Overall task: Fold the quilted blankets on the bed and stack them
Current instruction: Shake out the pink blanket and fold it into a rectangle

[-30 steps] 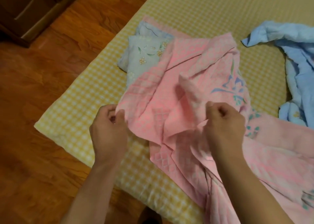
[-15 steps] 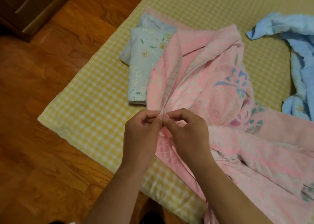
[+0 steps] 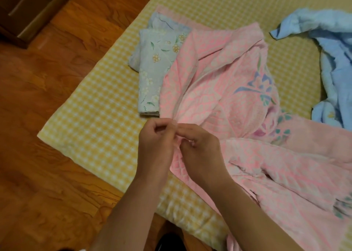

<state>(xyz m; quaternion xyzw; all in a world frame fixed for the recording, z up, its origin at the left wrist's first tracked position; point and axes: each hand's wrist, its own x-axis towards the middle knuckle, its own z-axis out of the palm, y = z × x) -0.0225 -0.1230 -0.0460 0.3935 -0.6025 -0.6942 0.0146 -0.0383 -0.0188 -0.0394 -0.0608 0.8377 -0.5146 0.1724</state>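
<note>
Change: both hands had come together from spread apart a second before, and half a second on they remained pinched side by side while the pink cloth settled slightly.
Pink blanket: the crumpled pink quilted blanket with a diamond weave and blue-green flower print (image 3: 224, 90) lay spread over the yellow-and-white checked mattress cover (image 3: 99, 106), its near part trailing toward the lower right edge of view.
Left hand: the left hand (image 3: 155, 146) sat at the pink blanket's near-left edge, thumb and fingers pinched on a corner of the pink cloth.
Right hand: the right hand (image 3: 200, 148) touched the left hand at the fingertips, its fingers closed on the same gathered edge of the pink blanket.
Folded blanket: the pale blue-grey quilted blanket printed with small yellow flowers and green leaves (image 3: 154, 66) lay folded flat just left of the pink blanket, its right side covered by the pink cloth.
Blue blanket: the light blue crumpled quilted blanket (image 3: 335, 60) lay unfolded to the right of the pink blanket, apart from it at the top and close to it lower down.
Floor: the reddish-brown wooden plank floor (image 3: 47, 155) ran left of the pink blanket, beyond the mattress edge.
Cabinet: the dark brown wooden cabinet (image 3: 24, 9) stood far up-left of the pink blanket, on the floor.
</note>
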